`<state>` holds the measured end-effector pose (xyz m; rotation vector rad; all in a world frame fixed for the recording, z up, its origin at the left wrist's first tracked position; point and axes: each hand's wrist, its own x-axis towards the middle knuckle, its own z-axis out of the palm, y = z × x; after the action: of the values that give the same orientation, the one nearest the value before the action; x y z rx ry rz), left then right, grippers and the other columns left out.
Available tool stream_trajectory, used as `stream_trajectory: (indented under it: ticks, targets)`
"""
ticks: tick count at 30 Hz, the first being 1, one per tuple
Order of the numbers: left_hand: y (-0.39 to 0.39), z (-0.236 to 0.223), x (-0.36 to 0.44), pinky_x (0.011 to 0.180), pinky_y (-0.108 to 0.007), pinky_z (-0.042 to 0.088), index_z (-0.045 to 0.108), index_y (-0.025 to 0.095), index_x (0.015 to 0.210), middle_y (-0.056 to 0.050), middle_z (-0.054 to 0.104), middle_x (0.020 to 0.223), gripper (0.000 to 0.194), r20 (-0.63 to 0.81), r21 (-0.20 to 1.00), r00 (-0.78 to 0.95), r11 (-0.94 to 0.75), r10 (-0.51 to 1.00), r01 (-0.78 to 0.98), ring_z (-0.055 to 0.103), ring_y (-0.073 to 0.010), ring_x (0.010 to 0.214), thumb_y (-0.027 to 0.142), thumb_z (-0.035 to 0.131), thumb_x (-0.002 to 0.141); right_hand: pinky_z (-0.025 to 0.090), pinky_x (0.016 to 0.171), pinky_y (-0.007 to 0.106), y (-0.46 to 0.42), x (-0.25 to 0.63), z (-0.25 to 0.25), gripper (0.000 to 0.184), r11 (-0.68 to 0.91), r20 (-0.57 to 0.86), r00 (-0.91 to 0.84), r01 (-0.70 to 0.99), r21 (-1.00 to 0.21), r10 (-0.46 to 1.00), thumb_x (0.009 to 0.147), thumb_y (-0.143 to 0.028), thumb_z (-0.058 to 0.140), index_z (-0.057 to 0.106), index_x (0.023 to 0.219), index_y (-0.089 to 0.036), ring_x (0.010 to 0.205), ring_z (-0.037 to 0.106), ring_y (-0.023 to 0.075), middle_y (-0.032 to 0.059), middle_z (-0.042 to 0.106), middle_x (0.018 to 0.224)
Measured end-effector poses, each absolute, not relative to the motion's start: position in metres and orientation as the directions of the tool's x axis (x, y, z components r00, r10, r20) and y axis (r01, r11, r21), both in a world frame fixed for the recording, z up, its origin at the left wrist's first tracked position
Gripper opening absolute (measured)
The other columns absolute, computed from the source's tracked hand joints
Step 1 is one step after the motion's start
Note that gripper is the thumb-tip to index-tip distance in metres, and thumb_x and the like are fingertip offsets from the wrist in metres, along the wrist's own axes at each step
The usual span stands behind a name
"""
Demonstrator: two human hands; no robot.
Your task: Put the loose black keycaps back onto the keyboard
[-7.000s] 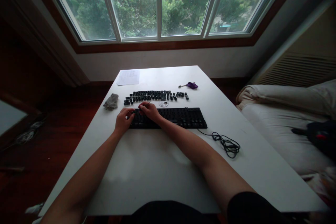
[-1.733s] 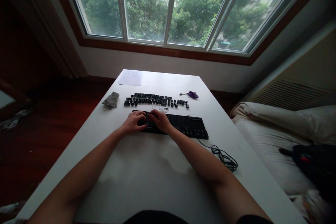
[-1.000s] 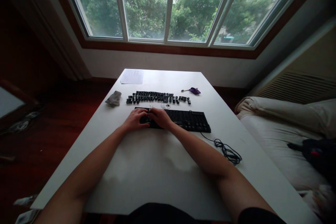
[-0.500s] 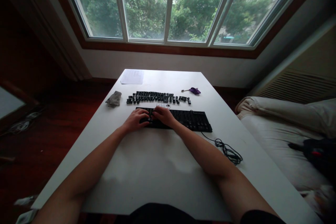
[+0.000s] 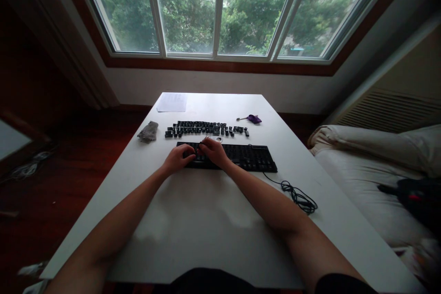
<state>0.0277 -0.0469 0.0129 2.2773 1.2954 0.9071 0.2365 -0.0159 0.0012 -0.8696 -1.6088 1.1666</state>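
A black keyboard [image 5: 250, 158] lies across the middle of the white table. Over its left end rests my left hand [image 5: 177, 158], with curved fingers and a gap between thumb and index finger. Close beside it, my right hand [image 5: 213, 152] is bent over the keys, its fingertips pinched together. Whatever is between those fingertips is too small and dark to make out. Just beyond the right hand lies a small pale ring-like item [image 5: 219, 139], partly covered by the hand. Loose black keycaps [image 5: 196, 129] stand in rows behind the keyboard.
A crumpled grey cloth [image 5: 148, 132] lies left of the keycaps. At the back are a sheet of paper [image 5: 172, 102] and a purple item with a thin handle [image 5: 254, 119]. The keyboard's coiled cable [image 5: 300, 198] lies at right, near a cushioned seat [image 5: 351, 174].
My left hand's fingers have drawn in from a wider spread over the keys. The right hand stays over nearly the same spot. The view has shifted slightly.
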Motion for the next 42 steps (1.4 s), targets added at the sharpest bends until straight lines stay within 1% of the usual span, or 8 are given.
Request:
stream_trajectory:
  ticks: [5,8,15,20,26,30,34,42]
  targets:
    - [-0.049,0.009,0.03,0.078,-0.033,0.052,0.065,0.025,0.111,-0.001,0.073,0.097,0.026,0.333,0.658,0.327,-0.466,0.885,0.591,0.067,-0.0185,0.084,0.036,0.064,0.087,0.058,0.063,0.033,-0.012,0.235,0.001,0.032,0.153,0.186,-0.313,-0.128,-0.98,0.931,0.079,-0.051,0.066,0.054,0.084,-0.021,0.063,0.069,0.0184,0.0008,0.069,0.07]
    - [-0.05,0.009,0.032,0.077,-0.033,0.053,0.061,0.026,0.117,-0.001,0.073,0.096,0.031,0.365,0.64,0.315,-0.482,0.876,0.599,0.067,-0.0184,0.083,0.035,0.064,0.087,0.058,0.062,0.033,-0.01,0.235,0.002,0.036,0.089,0.13,-0.309,-0.143,-0.986,0.942,0.077,-0.053,0.067,0.053,0.084,-0.021,0.062,0.07,0.0185,0.0006,0.07,0.069]
    - [-0.053,0.011,0.036,0.086,-0.039,0.048,0.067,0.025,0.113,-0.006,0.071,0.1,0.023,0.417,0.329,0.506,-0.645,0.755,0.69,0.065,-0.0233,0.093,0.033,0.058,0.093,0.054,0.054,0.029,-0.007,0.237,0.001,0.031,0.082,0.104,-0.324,-0.082,-0.993,0.94,0.081,-0.049,0.064,0.052,0.083,-0.021,0.056,0.067,0.0179,0.0003,0.068,0.064]
    - [-0.051,0.01,0.035,0.086,-0.039,0.047,0.066,0.024,0.115,-0.006,0.07,0.097,0.024,0.421,0.205,0.595,-0.711,0.684,0.672,0.063,-0.0219,0.09,0.033,0.054,0.097,0.05,0.05,0.026,-0.007,0.236,0.0,0.028,0.108,0.115,-0.314,-0.042,-0.993,0.942,0.082,-0.047,0.062,0.051,0.079,-0.021,0.05,0.063,0.0156,-0.0014,0.066,0.059]
    - [-0.051,0.013,0.04,0.096,-0.04,0.047,0.066,0.026,0.112,-0.008,0.062,0.113,0.02,0.53,0.247,0.553,-0.741,0.643,0.625,0.058,-0.0226,0.106,0.028,0.057,0.095,0.048,0.046,0.024,-0.005,0.237,0.003,0.027,0.063,0.07,-0.304,-0.032,-0.998,0.95,0.081,-0.044,0.063,0.05,0.077,-0.021,0.047,0.06,0.0138,-0.0022,0.065,0.058]
    - [-0.055,0.018,0.046,0.096,-0.04,0.047,0.064,0.024,0.111,-0.007,0.062,0.113,0.019,0.561,0.346,0.479,-0.717,0.675,0.605,0.057,-0.0227,0.107,0.026,0.056,0.094,0.048,0.046,0.024,-0.003,0.238,0.004,0.024,0.019,0.027,-0.294,-0.031,-0.999,0.956,0.082,-0.04,0.062,0.05,0.077,-0.02,0.047,0.059,0.0132,-0.0019,0.064,0.058]
    - [-0.044,0.023,0.041,0.094,-0.038,0.047,0.062,0.022,0.108,-0.007,0.061,0.107,0.017,0.59,0.46,0.317,-0.631,0.743,0.625,0.057,-0.0221,0.103,0.03,0.058,0.094,0.047,0.044,0.023,-0.002,0.239,0.0,0.021,0.003,0.014,-0.251,-0.045,-0.999,0.968,0.084,-0.038,0.06,0.05,0.079,-0.02,0.048,0.061,0.0143,-0.0012,0.065,0.059]
    - [0.024,0.005,0.006,0.094,-0.042,0.041,0.071,0.023,0.096,-0.008,0.061,0.103,0.013,0.463,0.264,0.224,-0.374,0.858,0.889,0.052,-0.0275,0.104,0.028,0.066,0.085,0.047,0.044,0.023,-0.002,0.238,-0.005,0.02,0.021,0.032,-0.243,-0.049,-0.999,0.969,0.084,-0.037,0.061,0.051,0.08,-0.02,0.047,0.062,0.0144,-0.0015,0.064,0.058]
